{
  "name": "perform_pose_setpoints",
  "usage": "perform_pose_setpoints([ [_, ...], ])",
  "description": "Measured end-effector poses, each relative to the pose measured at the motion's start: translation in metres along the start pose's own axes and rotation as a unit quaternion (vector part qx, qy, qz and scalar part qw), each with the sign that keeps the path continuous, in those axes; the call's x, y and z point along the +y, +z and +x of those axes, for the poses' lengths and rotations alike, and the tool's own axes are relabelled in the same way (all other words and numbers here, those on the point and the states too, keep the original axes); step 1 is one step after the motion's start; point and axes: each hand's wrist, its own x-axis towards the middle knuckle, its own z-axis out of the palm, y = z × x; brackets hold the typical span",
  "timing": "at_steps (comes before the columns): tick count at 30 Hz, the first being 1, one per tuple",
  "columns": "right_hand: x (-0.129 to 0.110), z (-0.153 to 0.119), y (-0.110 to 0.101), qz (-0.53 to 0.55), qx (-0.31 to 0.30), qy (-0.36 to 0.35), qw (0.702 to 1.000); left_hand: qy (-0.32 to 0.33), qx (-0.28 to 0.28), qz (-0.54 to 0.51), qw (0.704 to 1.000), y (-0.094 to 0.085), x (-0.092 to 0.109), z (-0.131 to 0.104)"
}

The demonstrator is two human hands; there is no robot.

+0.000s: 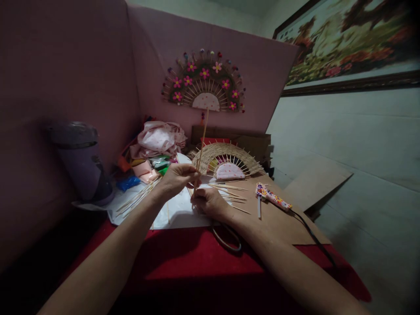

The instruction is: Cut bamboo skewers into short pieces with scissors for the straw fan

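Both hands meet at a small bundle of thin wooden sticks (204, 135) held upright over the table. My left hand (179, 178) pinches it around the middle, and my right hand (210, 202) grips its lower end. How many sticks are in the bundle I cannot tell. Behind my hands stands a woven, fan-shaped piece (252, 162) with sticks poking past its edge and a dotted half-round base (230, 171). More loose sticks (234, 194) lie just right of my hands, and others (138, 197) lie to the left.
A flower-patterned glue gun (275, 199) with a cord rests on brown cardboard (295, 227). Dotted cloth (161, 139) and coloured packets (127, 183) are heaped at back left, beside a purple container (82, 164). A finished-looking flowered fan (205, 83) hangs on the pink wall. Red cloth (183, 258) covers the table.
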Motion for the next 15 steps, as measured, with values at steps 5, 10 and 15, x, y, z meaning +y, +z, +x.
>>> perform_pose_setpoints([
  [5, -0.004, 0.001, -0.001, -0.012, -0.014, 0.02, 1.0, 0.025, 0.021, -0.002, 0.999, 0.002, 0.005, -0.002],
  [10, -0.006, 0.001, -0.001, -0.017, -0.017, 0.03, 0.999, 0.039, 0.029, -0.039, 0.998, 0.009, 0.005, -0.003],
  [15, -0.005, 0.0, 0.0, -0.048, 0.006, -0.004, 0.999, 0.031, -0.005, -0.127, 0.991, 0.015, 0.004, -0.007],
])
